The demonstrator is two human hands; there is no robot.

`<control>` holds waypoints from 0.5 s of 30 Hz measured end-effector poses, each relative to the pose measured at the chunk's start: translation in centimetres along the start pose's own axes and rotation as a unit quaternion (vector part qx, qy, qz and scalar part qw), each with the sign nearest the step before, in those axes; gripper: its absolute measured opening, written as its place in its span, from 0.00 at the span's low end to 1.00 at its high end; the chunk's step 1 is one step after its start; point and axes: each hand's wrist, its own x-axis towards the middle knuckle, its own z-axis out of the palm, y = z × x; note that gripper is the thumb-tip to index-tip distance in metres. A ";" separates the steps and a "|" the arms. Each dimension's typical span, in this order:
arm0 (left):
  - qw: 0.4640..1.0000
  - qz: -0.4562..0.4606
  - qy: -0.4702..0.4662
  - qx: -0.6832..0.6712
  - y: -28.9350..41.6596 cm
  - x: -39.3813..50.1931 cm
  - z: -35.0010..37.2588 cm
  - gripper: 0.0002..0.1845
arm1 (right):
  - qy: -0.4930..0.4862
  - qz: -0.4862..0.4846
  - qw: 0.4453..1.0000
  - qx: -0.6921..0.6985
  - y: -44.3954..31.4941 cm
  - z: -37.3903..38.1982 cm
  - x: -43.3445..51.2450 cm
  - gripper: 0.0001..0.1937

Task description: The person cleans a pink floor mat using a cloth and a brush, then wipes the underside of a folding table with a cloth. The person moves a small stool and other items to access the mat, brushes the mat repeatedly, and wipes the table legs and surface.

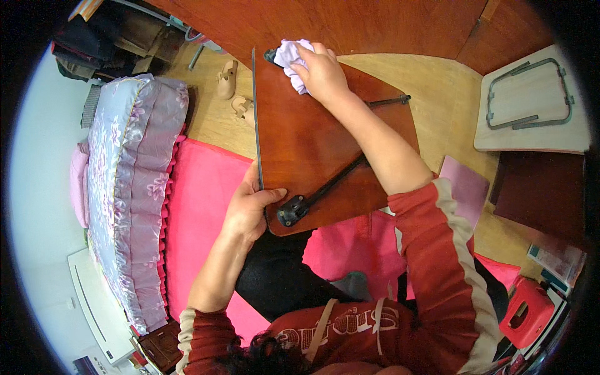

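Observation:
A reddish-brown wooden board [309, 140] with black folding legs is held tilted above my lap. My left hand [251, 206] grips its left edge, the thumb lying on the wood near a black leg bracket [293, 211]. From that bracket a black metal leg [335, 180] runs diagonally and passes under my right forearm. My right hand [323, 70] presses a crumpled lilac cloth [293, 61] at the board's far left corner. The cloth partly covers another black bracket [270, 56] there. A further leg end [404, 99] shows at the right edge.
A bed with a floral ruffled cover [136, 187] stands left. Beige sandals [227, 79] lie on the wood floor beyond a pink mat [201, 201]. A wooden panel [351, 23] rises ahead. On the right are a pale folding table [529, 101] and a red plastic object [527, 311].

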 end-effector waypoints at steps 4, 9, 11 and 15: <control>1.000 0.017 -0.004 0.008 -0.2 0.0 -0.2 0.39 | 0.026 -0.006 0.999 -0.037 2.1 -1.9 -5.6 0.20; 1.000 0.012 -0.026 -0.005 -0.5 0.3 -0.9 0.38 | -0.068 0.046 0.994 -0.076 5.6 -5.9 -10.8 0.21; 1.000 0.009 -0.023 0.012 -0.7 0.5 -1.1 0.38 | -0.088 0.021 0.996 -0.014 5.7 -6.8 -10.2 0.19; 0.999 -0.006 -0.033 -0.026 -0.7 0.6 -1.3 0.34 | -0.038 0.079 0.996 0.021 4.3 -9.3 -10.9 0.18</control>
